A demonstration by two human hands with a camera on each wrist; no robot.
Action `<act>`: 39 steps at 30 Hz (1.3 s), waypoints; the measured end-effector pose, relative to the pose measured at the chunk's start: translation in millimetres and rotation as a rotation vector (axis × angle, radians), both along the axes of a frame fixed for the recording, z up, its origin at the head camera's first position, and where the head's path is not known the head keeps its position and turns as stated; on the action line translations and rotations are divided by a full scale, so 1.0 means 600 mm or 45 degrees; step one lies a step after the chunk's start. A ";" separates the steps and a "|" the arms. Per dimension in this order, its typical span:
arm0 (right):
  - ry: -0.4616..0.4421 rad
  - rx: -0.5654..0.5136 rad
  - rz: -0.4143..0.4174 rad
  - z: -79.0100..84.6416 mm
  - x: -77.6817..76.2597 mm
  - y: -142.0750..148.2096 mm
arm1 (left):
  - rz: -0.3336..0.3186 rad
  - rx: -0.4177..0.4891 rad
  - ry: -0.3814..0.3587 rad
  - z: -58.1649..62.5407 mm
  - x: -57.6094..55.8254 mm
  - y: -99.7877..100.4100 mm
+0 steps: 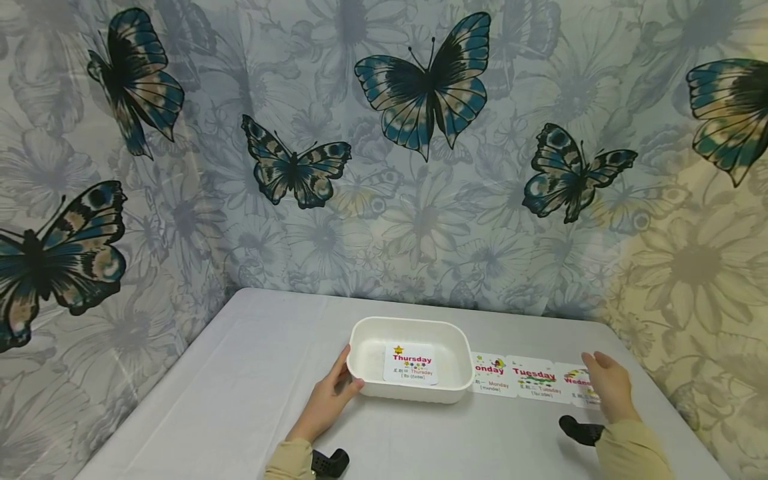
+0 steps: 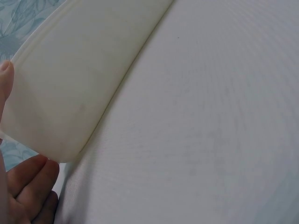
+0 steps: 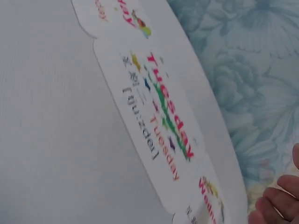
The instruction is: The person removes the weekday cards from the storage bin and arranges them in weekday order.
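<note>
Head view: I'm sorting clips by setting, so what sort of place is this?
Probably a staged tabletop set, not a lived-in room: a butterfly-print cloth backdrop, a plain covered table, and only a white tray and weekday cards on it.

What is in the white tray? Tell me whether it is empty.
Not empty. The white tray holds one card, the Thursday card, lying flat on its floor.

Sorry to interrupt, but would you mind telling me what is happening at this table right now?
A person sits at a grey table with weekday cards. The left hand holds the near left corner of a white tray, which has the Thursday card lying inside. To the tray's right, the Monday card, Tuesday card and Wednesday card lie in a row. The right hand is over the Wednesday card.
</note>
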State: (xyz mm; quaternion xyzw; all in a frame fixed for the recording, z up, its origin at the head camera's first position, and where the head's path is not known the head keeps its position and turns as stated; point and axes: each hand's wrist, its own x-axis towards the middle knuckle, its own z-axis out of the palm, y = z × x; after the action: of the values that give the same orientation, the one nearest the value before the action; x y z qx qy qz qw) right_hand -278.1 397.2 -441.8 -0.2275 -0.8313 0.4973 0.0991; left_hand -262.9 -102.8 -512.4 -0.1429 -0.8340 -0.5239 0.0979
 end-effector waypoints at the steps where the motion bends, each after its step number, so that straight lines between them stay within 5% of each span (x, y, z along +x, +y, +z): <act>1: 0.026 -0.005 0.023 0.003 -0.003 -0.006 | -0.001 0.001 -0.003 0.000 0.000 0.000; 9: 0.248 -0.043 0.088 0.026 -0.025 -0.079 | -0.006 0.001 -0.005 0.002 0.001 -0.001; 18: 0.328 -0.043 0.382 0.085 -0.024 -0.159 | -0.007 0.005 -0.027 0.004 0.002 0.000; 24: 0.378 -0.065 0.507 0.089 -0.037 -0.205 | -0.005 0.004 -0.019 0.002 -0.001 -0.003; 39: 0.178 -0.057 0.813 0.063 -0.046 -0.321 | -0.015 0.006 -0.018 0.000 -0.002 -0.004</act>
State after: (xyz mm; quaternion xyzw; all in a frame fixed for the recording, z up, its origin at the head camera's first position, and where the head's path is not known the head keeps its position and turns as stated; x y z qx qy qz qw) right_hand -305.6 204.7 -404.1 0.0772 -0.8408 0.5357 -0.0100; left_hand -264.1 -105.3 -512.2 -0.1437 -0.8326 -0.5275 0.0892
